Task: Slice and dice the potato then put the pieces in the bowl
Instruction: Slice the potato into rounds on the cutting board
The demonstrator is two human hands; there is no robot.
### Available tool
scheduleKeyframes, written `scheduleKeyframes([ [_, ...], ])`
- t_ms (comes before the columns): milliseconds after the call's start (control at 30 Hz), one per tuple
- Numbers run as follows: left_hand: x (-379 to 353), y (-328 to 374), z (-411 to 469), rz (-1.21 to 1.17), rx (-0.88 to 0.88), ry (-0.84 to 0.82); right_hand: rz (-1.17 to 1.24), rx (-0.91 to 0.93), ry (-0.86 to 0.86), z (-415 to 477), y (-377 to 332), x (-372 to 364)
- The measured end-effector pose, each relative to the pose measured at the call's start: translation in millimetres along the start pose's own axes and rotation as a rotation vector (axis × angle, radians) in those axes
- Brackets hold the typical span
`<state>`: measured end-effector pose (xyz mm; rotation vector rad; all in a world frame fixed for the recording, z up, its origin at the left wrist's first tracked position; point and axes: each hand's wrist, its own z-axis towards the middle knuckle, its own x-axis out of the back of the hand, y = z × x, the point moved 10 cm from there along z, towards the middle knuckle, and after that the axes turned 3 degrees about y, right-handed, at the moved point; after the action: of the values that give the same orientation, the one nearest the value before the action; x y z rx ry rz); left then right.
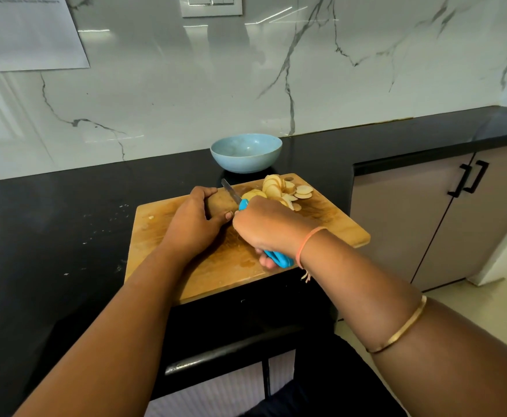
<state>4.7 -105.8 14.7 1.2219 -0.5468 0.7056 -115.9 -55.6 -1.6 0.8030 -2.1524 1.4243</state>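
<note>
Head view: slicing step, no dicing yet. Left hand (195,219) fingers curl over potato (253,194). Right hand (265,228) fingers grip knife (280,259), blade between both hands. Slices (278,188) just beyond right fingers, empty bowl (246,164) farther out. Next cut: left fingertips back from blade.

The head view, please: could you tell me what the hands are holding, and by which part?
The right hand grips the knife by its blue handle; the left hand holds the uncut end of the potato.
</note>
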Motion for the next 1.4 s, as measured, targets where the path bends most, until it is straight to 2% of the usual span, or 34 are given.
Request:
scheduleKeyframes([
  [200, -1, 4, -4, -0.015, -0.041, -0.008, 0.096, 0.034, -0.081, 10, -14, 4],
  [333, -3, 5, -4, -0.002, -0.028, 0.001, 0.030, 0.032, -0.086, 9, -13, 4],
  [500, -1, -2, 0, 0.029, 0.011, 0.018, -0.163, 0.060, -0.112, 0, -7, -7],
  [700, -2, -5, 3, -0.002, 0.053, 0.016, -0.157, 0.042, -0.118, -21, 14, 4],
  [967, 0, -5, 2, -0.003, 0.045, 0.009, -0.163, 0.055, -0.007, -17, 29, 23],
  [1067, 1, -3, 0, -0.015, 0.035, 0.012, -0.062, 0.088, 0.028, -10, 30, 26],
  [1267, 1, -1, -2, -0.060, 0.018, 0.034, 0.114, 0.183, 0.050, -12, 19, 27],
  [1400, 2, -6, -1, -0.096, 0.048, 0.043, 0.068, 0.283, 0.162, -15, 13, 26],
])
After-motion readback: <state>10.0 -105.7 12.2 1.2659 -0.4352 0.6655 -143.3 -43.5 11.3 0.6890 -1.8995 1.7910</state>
